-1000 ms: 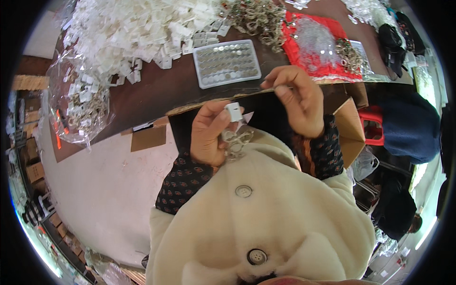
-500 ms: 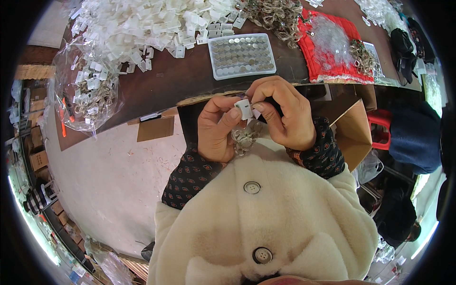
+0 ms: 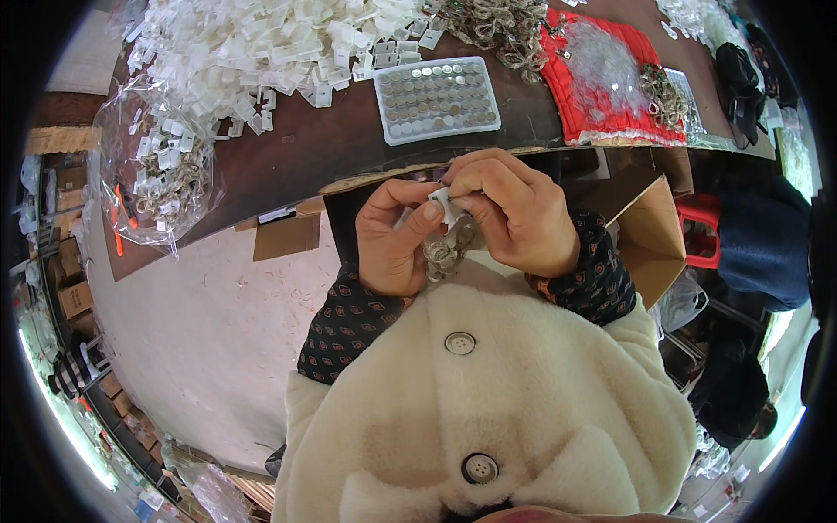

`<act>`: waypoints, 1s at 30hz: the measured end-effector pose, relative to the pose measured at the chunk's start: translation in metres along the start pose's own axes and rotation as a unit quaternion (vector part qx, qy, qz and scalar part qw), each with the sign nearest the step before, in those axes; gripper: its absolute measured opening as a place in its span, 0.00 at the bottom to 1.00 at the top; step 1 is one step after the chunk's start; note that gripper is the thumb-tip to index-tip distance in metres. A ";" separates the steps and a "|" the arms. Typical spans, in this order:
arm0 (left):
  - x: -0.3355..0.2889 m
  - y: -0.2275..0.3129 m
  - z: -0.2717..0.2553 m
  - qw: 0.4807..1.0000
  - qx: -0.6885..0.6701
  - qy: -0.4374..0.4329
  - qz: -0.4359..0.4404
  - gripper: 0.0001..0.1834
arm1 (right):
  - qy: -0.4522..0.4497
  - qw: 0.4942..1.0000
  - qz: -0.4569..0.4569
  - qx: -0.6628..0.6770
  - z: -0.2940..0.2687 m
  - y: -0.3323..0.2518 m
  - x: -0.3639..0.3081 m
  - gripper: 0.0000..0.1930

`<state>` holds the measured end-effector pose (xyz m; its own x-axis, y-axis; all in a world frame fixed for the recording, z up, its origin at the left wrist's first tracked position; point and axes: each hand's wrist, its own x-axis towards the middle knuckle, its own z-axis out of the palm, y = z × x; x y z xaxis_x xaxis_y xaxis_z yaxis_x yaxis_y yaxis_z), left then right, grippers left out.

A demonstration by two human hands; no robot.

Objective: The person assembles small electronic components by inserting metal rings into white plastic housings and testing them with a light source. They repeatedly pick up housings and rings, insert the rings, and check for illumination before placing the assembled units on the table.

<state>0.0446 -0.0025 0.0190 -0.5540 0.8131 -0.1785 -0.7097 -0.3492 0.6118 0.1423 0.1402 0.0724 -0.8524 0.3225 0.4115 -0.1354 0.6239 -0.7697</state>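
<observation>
My left hand (image 3: 392, 237) pinches a small white plastic piece (image 3: 445, 206) between thumb and fingers, just off the table's near edge. My right hand (image 3: 519, 209) is closed on the same piece from the other side, its thumb and fingertips covering part of it. Below the piece, a bundle of thin, shiny, coiled strands (image 3: 442, 258) hangs between my hands, close to my cream coat. Whether the strands are joined to the piece is hidden. Beyond my hands, a translucent tray (image 3: 410, 138) with rows of round silvery discs lies on the brown table.
A heap of white plastic pieces (image 3: 261, 52) covers the table's far left. Beside it are a clear bag (image 3: 166, 174) and an orange-handled tool (image 3: 118, 222). Tangled cords (image 3: 497, 30) and a red cloth (image 3: 558, 100) lie right. An open cardboard box (image 3: 649, 235) stands below the table edge.
The white piece has tilted between my fingers. My right fingertips have moved left onto it and now cover more of it. The view has shifted slightly.
</observation>
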 end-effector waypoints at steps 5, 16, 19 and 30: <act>0.000 -0.003 -0.003 0.998 -0.050 0.000 -0.037 0.11 | 0.051 0.999 0.017 -0.001 -0.022 0.013 -0.009 0.06; 0.011 -0.004 -0.008 0.994 -0.075 0.020 -0.072 0.10 | 0.271 0.904 0.014 -0.331 -0.064 0.079 -0.008 0.08; 0.010 -0.005 -0.007 0.995 -0.057 0.020 -0.079 0.10 | 0.120 0.988 0.074 -0.061 -0.037 0.048 -0.007 0.06; 0.007 -0.001 -0.011 0.996 -0.051 0.032 -0.066 0.10 | -0.015 0.998 0.052 0.031 0.003 0.009 0.010 0.06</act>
<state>0.0364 -0.0013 0.0091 -0.4766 0.8254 -0.3025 -0.8172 -0.2892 0.4986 0.1314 0.1466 0.0681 -0.8783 0.3606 0.3139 -0.0758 0.5432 -0.8362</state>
